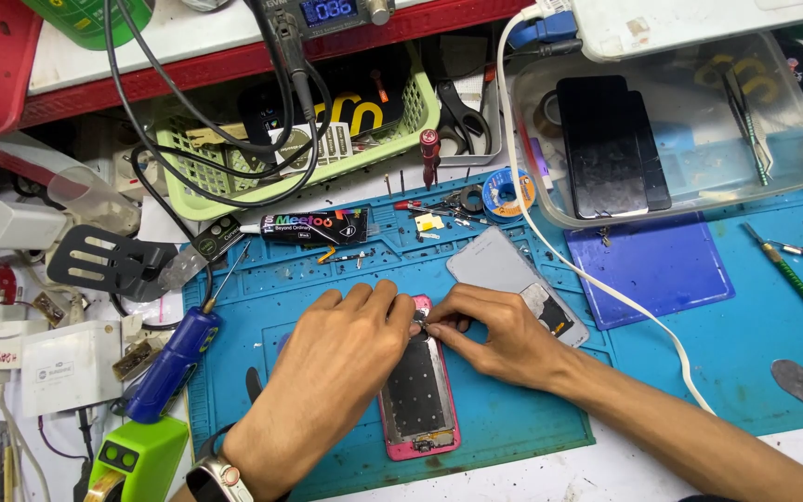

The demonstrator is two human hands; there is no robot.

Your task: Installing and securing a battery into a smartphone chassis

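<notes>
While a blue electric screwdriver [171,363] lies just left of it, the left hand [336,358] presses flat, fingers together, on an opened pink phone [420,395]; the right hand [499,335] pinches a tiny part (too small to identify) at the phone's top edge, with a grey back cover [499,265] just beyond its knuckles.

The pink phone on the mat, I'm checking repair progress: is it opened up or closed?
Opened up. The pink phone lies flat with bare metal insides showing; both hands, left hand and right hand, work at its top.

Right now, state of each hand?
Left hand: fingers curled, pressing on the opened pink-framed phone.
Right hand: fingertips pinched at the phone's top edge; held item unclear.
</notes>
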